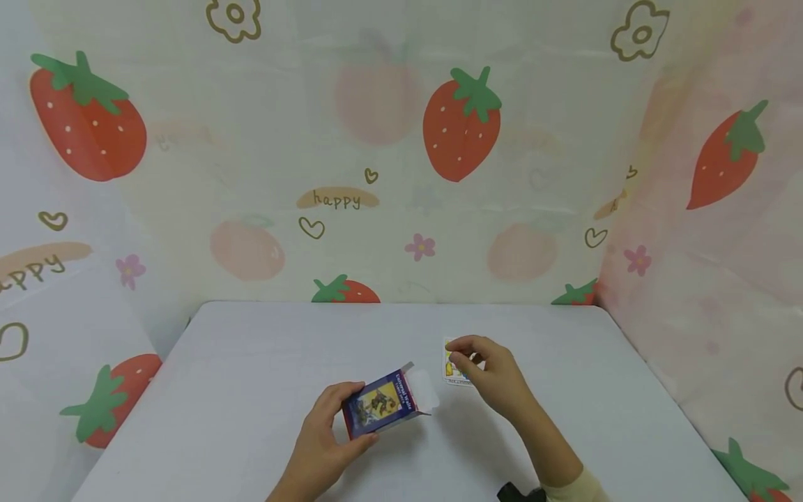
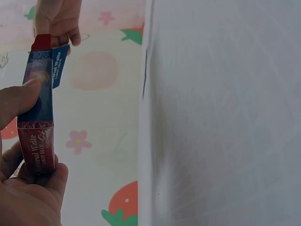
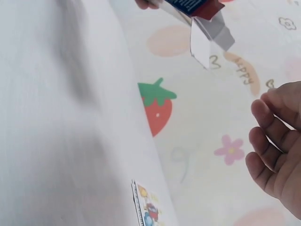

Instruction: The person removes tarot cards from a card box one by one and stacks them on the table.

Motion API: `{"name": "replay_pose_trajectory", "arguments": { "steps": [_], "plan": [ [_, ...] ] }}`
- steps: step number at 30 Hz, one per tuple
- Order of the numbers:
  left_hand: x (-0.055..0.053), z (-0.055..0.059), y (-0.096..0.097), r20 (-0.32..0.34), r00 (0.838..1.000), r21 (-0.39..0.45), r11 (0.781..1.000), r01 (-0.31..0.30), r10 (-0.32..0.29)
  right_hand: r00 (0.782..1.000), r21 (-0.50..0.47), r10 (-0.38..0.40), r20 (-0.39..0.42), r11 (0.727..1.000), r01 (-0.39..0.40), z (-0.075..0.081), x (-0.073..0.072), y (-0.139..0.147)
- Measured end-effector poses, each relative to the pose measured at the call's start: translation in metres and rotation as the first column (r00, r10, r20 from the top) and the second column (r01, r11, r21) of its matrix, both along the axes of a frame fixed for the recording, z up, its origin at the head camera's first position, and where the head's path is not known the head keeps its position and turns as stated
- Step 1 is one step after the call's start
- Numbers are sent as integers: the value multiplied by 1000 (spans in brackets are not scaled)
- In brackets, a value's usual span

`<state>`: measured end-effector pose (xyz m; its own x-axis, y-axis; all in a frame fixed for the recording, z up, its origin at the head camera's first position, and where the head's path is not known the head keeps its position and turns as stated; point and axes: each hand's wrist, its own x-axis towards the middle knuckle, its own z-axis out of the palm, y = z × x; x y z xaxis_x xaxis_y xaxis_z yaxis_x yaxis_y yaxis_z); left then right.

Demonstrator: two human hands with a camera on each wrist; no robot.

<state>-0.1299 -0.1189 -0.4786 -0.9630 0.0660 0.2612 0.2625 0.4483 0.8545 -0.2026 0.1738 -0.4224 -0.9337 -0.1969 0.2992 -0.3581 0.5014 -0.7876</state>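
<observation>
My left hand (image 1: 326,436) grips a blue and red card box (image 1: 379,404) lettered "Universal Waite", thumb on one side and fingers around the other. The box is tilted over the table, its white end flap (image 1: 422,390) folded out toward the right. My right hand (image 1: 495,373) hovers above a small stack of picture cards (image 1: 456,373) lying on the table and partly covers it in the head view. In the right wrist view its fingers (image 3: 263,141) are loosely bent with nothing between them, apart from the cards (image 3: 149,207).
A white-covered table (image 1: 263,362) lies under both hands. Behind and at the sides hang cloth walls (image 1: 389,42) printed with strawberries, flowers and hearts. A black device (image 1: 521,492) sits by the right sleeve (image 1: 577,486) at the bottom edge.
</observation>
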Motion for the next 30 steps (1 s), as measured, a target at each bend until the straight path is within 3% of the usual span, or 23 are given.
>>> {"name": "replay_pose_trajectory", "arguments": {
  "steps": [30],
  "plan": [
    [-1,0,0,38,999,-13,1000,-23,23,991,32,130,-30,991,-129,-3,17,-29]
  ]
}}
